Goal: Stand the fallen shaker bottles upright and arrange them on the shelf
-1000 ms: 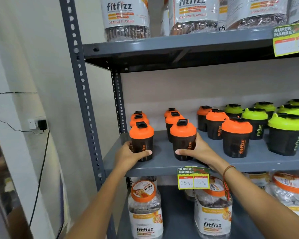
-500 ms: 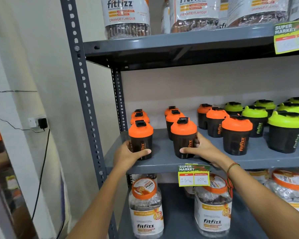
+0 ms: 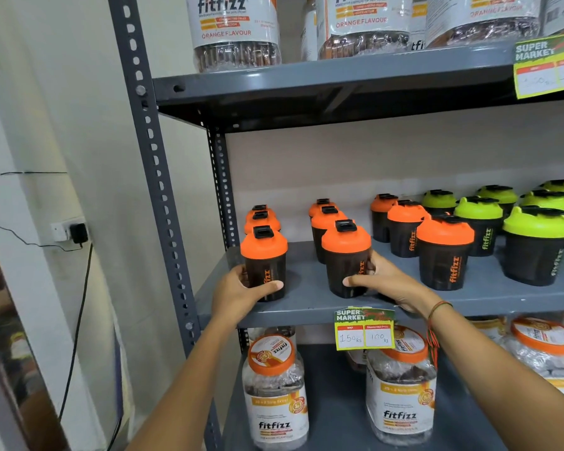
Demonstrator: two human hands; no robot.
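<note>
Since a second ago almost nothing moves; the left hand still grips one orange-lid shaker, the right hand another shaker; both stand upright at the shelf front, so only final aligning seems left.

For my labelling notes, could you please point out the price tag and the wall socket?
price tag (image 3: pixel 364 329), head view, middle of the yellow card.
wall socket (image 3: pixel 69 231), head view, white plate beside the black plug.
</note>
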